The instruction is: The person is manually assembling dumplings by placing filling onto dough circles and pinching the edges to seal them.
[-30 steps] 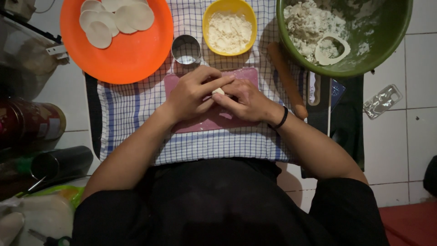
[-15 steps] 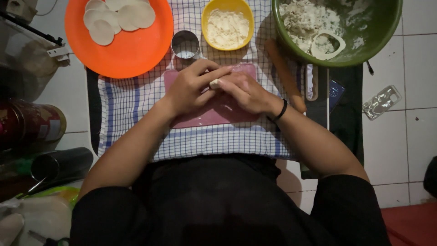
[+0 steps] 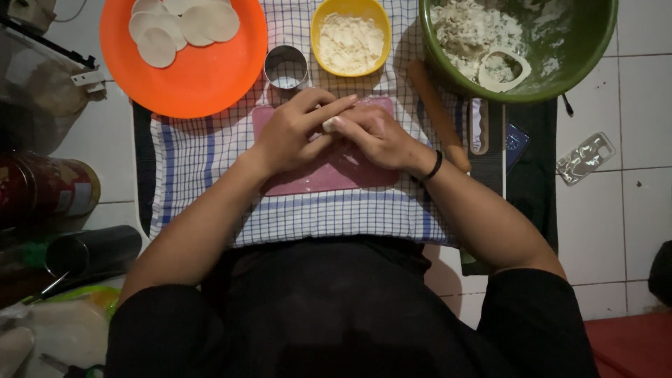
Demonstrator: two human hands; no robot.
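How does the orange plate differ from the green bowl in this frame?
The orange plate is shallow and flat; the green bowl is deep with high walls. The orange plate carries neat round dough discs near its top edge and is otherwise bare; the green bowl holds crumbly dough scraps and floury smears. Both are round, sit at the far end of the work area, and are cut off by the frame edge.

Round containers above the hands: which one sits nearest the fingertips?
The small metal ring cutter, just above the left hand. The orange plate, yellow bowl and green bowl are all bigger and lie farther off.
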